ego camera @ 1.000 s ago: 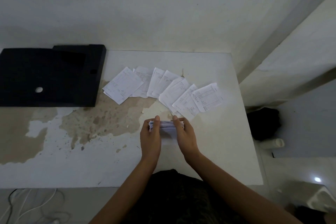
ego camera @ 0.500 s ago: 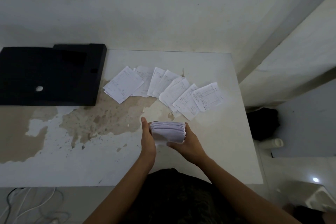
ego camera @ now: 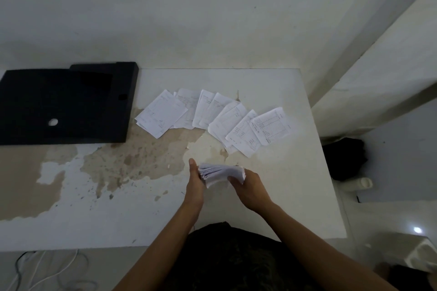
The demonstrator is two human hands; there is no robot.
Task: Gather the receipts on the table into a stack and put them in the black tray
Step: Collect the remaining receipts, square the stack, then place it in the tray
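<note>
Stack [ego camera: 221, 172] fanned since earlier, underside hidden

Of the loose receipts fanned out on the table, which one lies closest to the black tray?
The leftmost receipt, on top at the fan's left end, beside the black tray; the other receipts spread away rightward.

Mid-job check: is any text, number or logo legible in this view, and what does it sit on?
No text here can be quoted.
On the loose receipts: printed rows and columns show, but they are too small and blurred to read.
On the stack of receipts, held between the left hand and right hand: only paper edges show, no print.
On the black tray: no label or mark visible.
</note>
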